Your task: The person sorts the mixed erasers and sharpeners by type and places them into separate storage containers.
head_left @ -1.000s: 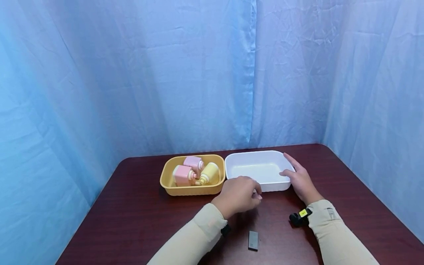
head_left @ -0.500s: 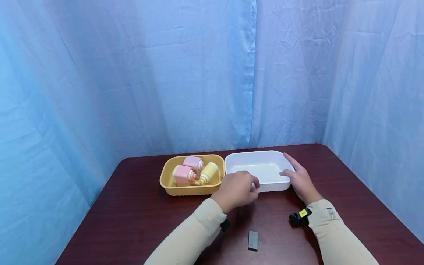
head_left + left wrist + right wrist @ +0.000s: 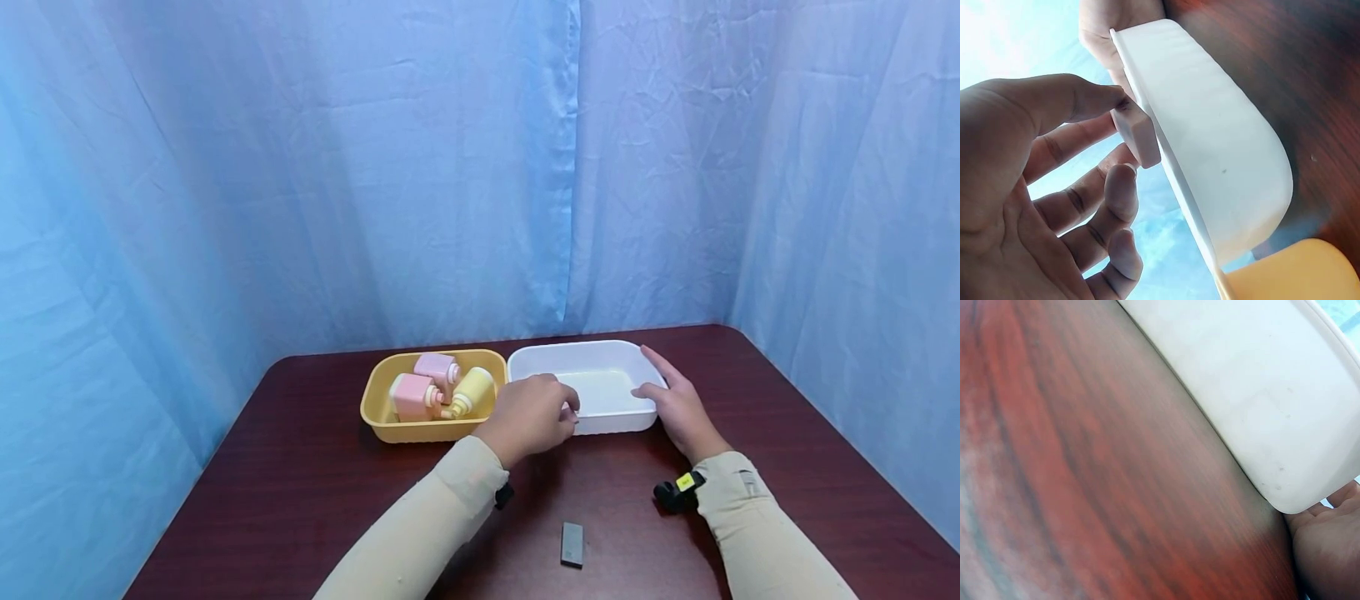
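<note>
My left hand is over the near left part of a white plastic basket. In the left wrist view its thumb and forefinger pinch a small, pale pinkish rectangular block right beside the basket's rim; whether the two touch is unclear. The other fingers are bent below and hold nothing. In the head view the block is mostly hidden by the hand. My right hand grips the right end of the white basket, thumb over the rim inside and fingers along the outer wall. No objects show inside the white basket.
A yellow basket adjoins the white one on the left. It holds two pink bottles and a yellow bottle, lying on their sides. A small grey rectangular piece lies on the dark wooden table near the front. Blue curtains hang around.
My left hand has moved a little left and away from me along the white basket's near rim. The right hand keeps its grip on the basket, and the bottles lie as before.
</note>
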`<state>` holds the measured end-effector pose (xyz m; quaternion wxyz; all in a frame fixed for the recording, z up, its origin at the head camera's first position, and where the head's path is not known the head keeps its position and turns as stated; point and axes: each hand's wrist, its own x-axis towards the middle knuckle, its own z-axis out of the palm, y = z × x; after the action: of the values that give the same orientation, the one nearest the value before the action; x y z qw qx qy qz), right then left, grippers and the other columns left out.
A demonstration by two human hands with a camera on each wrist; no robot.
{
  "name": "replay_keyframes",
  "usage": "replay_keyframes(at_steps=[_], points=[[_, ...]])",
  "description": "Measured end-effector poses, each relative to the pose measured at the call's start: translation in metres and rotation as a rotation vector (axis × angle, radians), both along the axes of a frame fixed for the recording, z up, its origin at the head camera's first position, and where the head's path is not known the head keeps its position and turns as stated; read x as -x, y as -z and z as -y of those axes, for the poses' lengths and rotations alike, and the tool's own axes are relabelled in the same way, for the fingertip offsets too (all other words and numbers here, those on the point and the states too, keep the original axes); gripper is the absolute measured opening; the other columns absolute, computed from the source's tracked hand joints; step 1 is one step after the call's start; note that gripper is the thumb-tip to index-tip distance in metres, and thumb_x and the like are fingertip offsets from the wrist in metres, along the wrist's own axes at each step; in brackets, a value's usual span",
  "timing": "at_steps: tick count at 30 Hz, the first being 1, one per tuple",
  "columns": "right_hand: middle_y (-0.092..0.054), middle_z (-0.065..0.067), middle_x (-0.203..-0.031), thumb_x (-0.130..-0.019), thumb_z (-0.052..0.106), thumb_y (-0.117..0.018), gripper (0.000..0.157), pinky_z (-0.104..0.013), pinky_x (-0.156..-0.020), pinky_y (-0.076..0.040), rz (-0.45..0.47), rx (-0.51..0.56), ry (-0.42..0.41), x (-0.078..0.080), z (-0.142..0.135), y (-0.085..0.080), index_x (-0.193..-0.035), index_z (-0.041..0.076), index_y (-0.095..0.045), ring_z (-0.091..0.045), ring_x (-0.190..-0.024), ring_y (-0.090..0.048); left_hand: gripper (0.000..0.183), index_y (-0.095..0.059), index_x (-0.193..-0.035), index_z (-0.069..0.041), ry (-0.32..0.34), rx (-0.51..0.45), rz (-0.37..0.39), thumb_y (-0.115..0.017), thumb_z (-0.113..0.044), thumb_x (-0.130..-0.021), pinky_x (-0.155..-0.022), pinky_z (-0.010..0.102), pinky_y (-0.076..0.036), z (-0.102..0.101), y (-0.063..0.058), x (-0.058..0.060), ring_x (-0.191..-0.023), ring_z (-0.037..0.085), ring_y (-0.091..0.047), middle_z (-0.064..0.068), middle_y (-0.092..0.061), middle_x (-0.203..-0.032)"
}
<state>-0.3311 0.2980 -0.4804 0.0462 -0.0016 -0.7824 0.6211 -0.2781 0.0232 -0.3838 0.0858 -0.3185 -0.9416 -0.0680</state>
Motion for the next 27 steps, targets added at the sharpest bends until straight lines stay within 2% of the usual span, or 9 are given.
replay_keyframes(at_steps=[8, 17, 27], points=[[-0.013, -0.004, -0.175, -0.092, 0.002, -0.060, 0.087, -0.060, -0.126, -0.017, 0.002, 0.000, 0.000, 0.001, 0.000, 0.001, -0.166, 0.027, -0.023, -0.032, -0.159, -0.012, 0.018, -0.081, -0.108, -0.029, -0.019, -0.008, -0.011, -0.072, -0.036, -0.095, -0.061, 0.029, -0.051, 0.005, -0.002, 0.009, -0.085, 0.009, -0.062, -0.007, -0.073, -0.098], [-0.013, -0.004, -0.174, -0.092, 0.002, -0.060, 0.087, -0.059, -0.126, -0.018, 0.000, 0.000, -0.004, -0.002, 0.001, 0.000, -0.166, 0.029, -0.023, -0.032, -0.159, -0.013, 0.018, -0.081, -0.109, -0.029, -0.022, -0.004, -0.026, -0.072, -0.034, -0.096, -0.066, 0.028, -0.053, 0.006, -0.004, 0.018, -0.088, 0.008, -0.063, -0.007, -0.073, -0.101], [-0.014, -0.003, -0.174, -0.092, 0.002, -0.060, 0.086, -0.057, -0.126, -0.018, -0.002, 0.007, 0.001, -0.001, 0.000, 0.001, -0.166, 0.029, -0.024, -0.030, -0.159, -0.014, 0.020, -0.081, -0.114, -0.027, -0.037, -0.005, 0.001, -0.071, -0.033, -0.097, -0.075, 0.029, -0.058, 0.004, -0.005, 0.022, -0.093, 0.010, -0.064, -0.005, -0.074, -0.107]])
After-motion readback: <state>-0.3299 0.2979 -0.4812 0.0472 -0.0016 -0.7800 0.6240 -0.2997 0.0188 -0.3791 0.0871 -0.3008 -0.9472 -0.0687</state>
